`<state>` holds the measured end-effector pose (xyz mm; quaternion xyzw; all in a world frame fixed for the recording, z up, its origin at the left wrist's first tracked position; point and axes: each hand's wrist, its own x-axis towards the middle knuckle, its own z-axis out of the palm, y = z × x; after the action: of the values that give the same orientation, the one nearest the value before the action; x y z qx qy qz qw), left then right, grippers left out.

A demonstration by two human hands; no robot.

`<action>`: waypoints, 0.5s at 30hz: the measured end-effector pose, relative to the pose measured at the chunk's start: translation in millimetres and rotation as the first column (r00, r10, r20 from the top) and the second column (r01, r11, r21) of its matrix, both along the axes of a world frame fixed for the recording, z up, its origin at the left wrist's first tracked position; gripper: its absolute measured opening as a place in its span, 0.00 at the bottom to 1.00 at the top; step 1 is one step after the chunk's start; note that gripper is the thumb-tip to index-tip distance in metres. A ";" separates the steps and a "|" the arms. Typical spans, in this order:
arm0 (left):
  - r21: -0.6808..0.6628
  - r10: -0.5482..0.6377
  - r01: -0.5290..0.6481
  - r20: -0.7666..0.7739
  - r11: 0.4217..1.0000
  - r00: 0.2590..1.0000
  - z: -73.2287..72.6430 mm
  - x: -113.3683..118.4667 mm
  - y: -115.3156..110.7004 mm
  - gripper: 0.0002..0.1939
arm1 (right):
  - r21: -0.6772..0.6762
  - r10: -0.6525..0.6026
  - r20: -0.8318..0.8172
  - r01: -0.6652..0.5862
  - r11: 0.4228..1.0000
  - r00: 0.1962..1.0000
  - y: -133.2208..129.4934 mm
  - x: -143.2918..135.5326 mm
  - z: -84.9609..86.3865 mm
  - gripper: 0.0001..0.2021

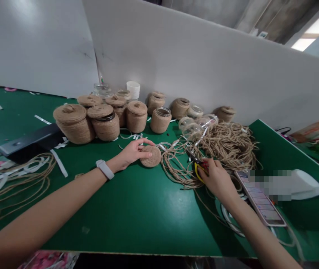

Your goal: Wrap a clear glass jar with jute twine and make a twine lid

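And here's the left hand (137, 152), a pale band (105, 169) around its wrist, with the twine disc (155, 156) in its grip: thumb pressed across the top face, fingers curved around the far side, the hand only part-closed over so flat a thing. The disc sits out in front of the person, near the middle of the green surface (148, 209), just left of a loose tangle of cord (173, 168).

Over to the right hand (218, 179), and it's curled closed around the scissors (198, 172), yellow and red showing at the handles, dark blades pointing away over the cord. How far those blades are parted, you can't tell from here. Beyond the right hand rises a big heap of twine (229, 144), with clear rounded pieces (191, 130) touching its left side. A phone (260, 200) lies face up, screen lit, just to the right of the forearm.

Behind all this, what a line-up! Twine-wrapped jars (137, 118) crowd the back left, several wearing wrapped lids, one lid tilted so the dark rim peeks out. An open-topped jar (161, 121) stands beyond the disc, and white stacked cups (133, 90) rise near the partition (176, 56). On the far left, a dark box (32, 140) lies beside white strips (60, 163) and loops of cord.
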<state>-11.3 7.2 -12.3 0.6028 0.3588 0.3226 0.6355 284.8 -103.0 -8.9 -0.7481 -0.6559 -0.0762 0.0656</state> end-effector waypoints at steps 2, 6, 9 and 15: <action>0.035 0.018 -0.017 -0.037 0.999 0.999 1.6 1.7 -3.3 0.22 | 0.022 0.022 0.044 -0.023 0.999 0.999 1.5 -3.9 0.3 0.12; 0.033 -0.023 0.027 -0.116 0.999 0.993 2.7 4.5 -14.6 0.24 | 0.206 0.171 0.019 -0.171 0.963 0.985 -1.4 -32.7 3.6 0.15; 0.055 -0.177 0.190 -0.194 0.980 0.965 7.8 2.2 -27.5 0.22 | 0.219 0.352 -0.077 -0.329 0.919 0.933 -5.6 -62.1 -0.9 0.17; 0.465 -0.017 0.291 -0.508 0.836 0.861 21.6 -14.8 -52.1 0.18 | 0.120 0.422 -0.077 -0.411 0.904 0.903 8.1 -62.2 -22.1 0.20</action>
<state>-26.1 -45.0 9.3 0.8420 0.3524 0.1930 0.3599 222.6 -94.9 -31.0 -0.5892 -0.7918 -0.0553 0.1511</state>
